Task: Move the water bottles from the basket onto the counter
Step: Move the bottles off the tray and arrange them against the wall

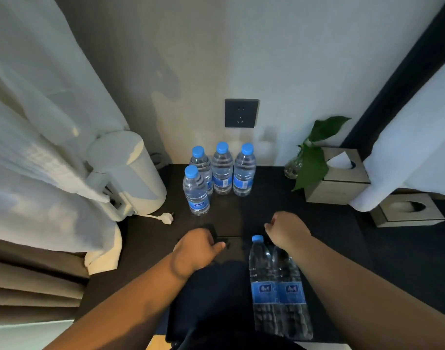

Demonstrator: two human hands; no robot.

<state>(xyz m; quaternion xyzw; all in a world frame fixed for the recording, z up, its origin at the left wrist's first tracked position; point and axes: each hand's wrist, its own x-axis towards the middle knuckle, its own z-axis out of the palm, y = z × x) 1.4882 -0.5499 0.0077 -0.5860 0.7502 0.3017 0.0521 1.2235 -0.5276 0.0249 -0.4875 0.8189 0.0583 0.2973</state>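
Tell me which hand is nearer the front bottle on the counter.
Left. The left hand lies directly before the front bottle; the right hand is farther off, to its right.

Wall (pixel 292 59): pale, plain, with a dark square socket (pixel 241 113) low in the middle.
Counter (pixel 330 223): dark, matte, set against the wall.
Left side: white waffle-weave fabric (pixel 39 122) hanging over a white kettle (pixel 130 173), its plug (pixel 167 218) lying loose.
Right side: leafy cutting (pixel 315 157) in a glass vase (pixel 293 168), tissue box (pixel 340 183), dark vertical trim (pixel 398 84).
Light: dim, with brighter patches on the fabric and kettle.
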